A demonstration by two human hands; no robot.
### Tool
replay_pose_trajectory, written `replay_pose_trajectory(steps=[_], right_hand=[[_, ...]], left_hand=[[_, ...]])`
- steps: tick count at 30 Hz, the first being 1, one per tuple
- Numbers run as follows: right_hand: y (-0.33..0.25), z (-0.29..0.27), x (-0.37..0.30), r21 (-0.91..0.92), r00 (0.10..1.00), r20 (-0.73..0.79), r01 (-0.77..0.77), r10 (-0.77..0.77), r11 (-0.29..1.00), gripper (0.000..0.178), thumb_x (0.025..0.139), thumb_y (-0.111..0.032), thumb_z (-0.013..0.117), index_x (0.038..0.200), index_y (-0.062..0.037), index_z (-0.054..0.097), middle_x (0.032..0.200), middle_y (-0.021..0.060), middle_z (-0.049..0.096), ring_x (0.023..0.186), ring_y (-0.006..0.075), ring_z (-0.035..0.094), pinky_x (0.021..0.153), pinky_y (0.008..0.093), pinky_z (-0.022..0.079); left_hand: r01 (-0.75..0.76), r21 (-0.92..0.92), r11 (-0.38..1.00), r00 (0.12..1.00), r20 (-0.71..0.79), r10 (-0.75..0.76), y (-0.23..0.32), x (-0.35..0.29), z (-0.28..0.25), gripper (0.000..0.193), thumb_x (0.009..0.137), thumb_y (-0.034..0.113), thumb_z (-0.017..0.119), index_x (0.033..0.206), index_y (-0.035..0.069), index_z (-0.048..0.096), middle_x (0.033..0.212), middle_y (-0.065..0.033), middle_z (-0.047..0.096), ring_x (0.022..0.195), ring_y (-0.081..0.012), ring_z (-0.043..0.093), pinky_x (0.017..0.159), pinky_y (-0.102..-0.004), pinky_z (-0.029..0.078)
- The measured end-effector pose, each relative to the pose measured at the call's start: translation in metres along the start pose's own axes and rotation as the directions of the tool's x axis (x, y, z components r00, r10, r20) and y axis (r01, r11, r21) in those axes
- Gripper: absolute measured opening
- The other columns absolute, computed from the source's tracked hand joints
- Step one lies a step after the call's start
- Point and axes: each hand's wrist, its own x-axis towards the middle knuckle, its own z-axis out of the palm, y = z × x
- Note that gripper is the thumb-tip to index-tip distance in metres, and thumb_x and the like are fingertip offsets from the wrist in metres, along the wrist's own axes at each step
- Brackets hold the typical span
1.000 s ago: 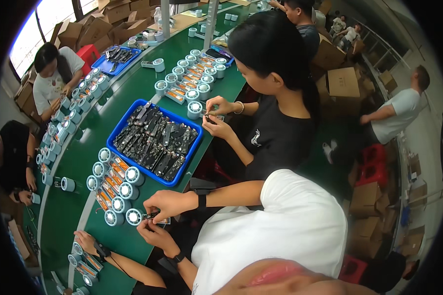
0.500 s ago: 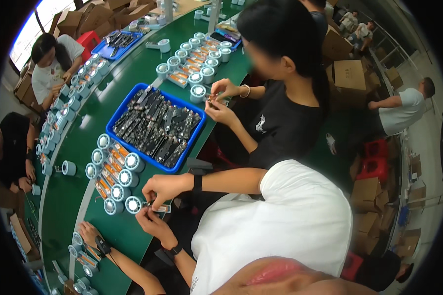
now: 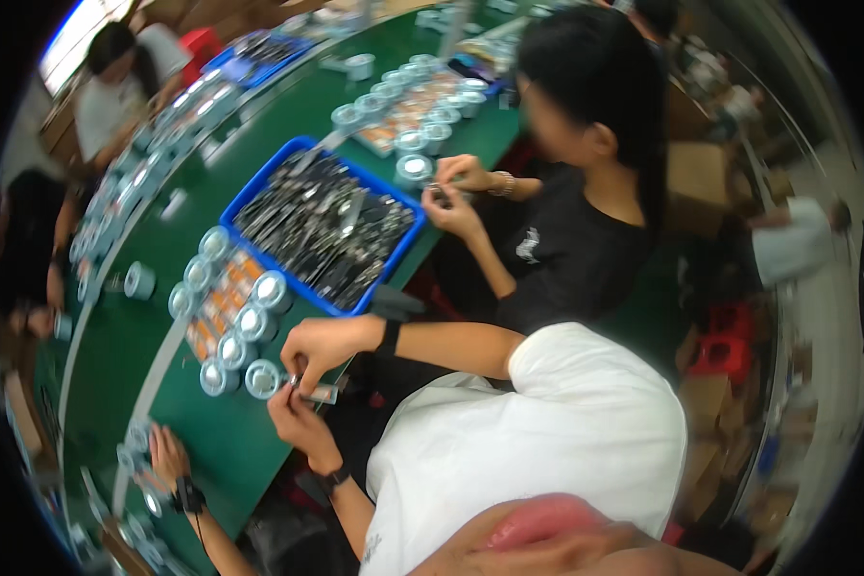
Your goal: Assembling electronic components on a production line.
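Observation:
My right hand (image 3: 331,346) and my left hand (image 3: 302,427) meet at the near table edge, fingers pinched together over one light-blue handheld fan. Its round head (image 3: 262,379) points toward the table. The handle (image 3: 324,394), open with a pale and orange inside, sticks out past my fingers. My left fingers grip the handle from the near left side. Between my right fingertips is a small part, mostly hidden. Beside my hands lie rows of similar fans (image 3: 235,348) with orange pieces in their open handles.
A blue tray (image 3: 355,309) heaped with dark slim parts stands beyond my right hand. A co-worker in black (image 3: 586,221) sits to my right. Another person's hand (image 3: 170,459) rests by fans on my left. Further rows of fans (image 3: 422,101) line the green table (image 3: 192,259).
The whole view has shifted slightly and blurred. My hands stay together on the same fan. The other person's hand at the lower left has shifted a little among the fans.

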Motion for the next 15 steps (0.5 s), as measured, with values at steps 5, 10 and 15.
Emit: replay_pose_trajectory(steps=[5, 10, 15], right_hand=[[0.005, 0.0, -0.014, 0.019, 0.988, 0.05, -0.148, 0.147, 0.989, 0.031, 0.087, -0.03, 0.091, 0.09, -0.0026, 0.076, 0.08, 0.0049, 0.074, 0.067, 0.0109, 0.064, 0.056, 0.0303, 0.049], [-0.039, -0.01, -0.005, -0.024, 0.96, 0.092, -0.264, 0.265, 0.964, 0.028, 0.088, -0.025, 0.088, 0.099, -0.0008, 0.079, 0.077, 0.0051, 0.072, 0.059, 0.0107, 0.062, 0.053, 0.0298, 0.047], [-0.027, -0.007, -0.005, -0.051, 0.987, -0.037, -0.157, 0.155, 0.986, 0.024, 0.091, -0.019, 0.085, 0.102, 0.0009, 0.077, 0.076, 0.003, 0.07, 0.054, 0.0074, 0.058, 0.047, 0.0253, 0.042]], left_hand=[[-0.016, 0.052, 0.999, 1.0, 0.019, 0.015, -0.004, -0.012, 0.009, 0.015, 0.093, -0.004, 0.067, 0.105, 0.006, 0.07, 0.093, -0.0151, 0.071, 0.085, -0.0373, 0.071, 0.073, -0.0469, 0.057], [0.0, -0.13, 0.992, 0.998, -0.065, -0.008, -0.003, -0.01, 0.012, 0.018, 0.095, -0.006, 0.07, 0.111, 0.002, 0.068, 0.098, -0.0152, 0.073, 0.085, -0.0312, 0.076, 0.073, -0.0377, 0.06], [0.011, -0.11, 0.994, 0.997, -0.073, -0.019, 0.02, 0.0, -0.001, 0.024, 0.092, -0.003, 0.077, 0.114, 0.002, 0.07, 0.102, -0.0139, 0.075, 0.086, -0.0287, 0.076, 0.073, -0.0361, 0.061]])
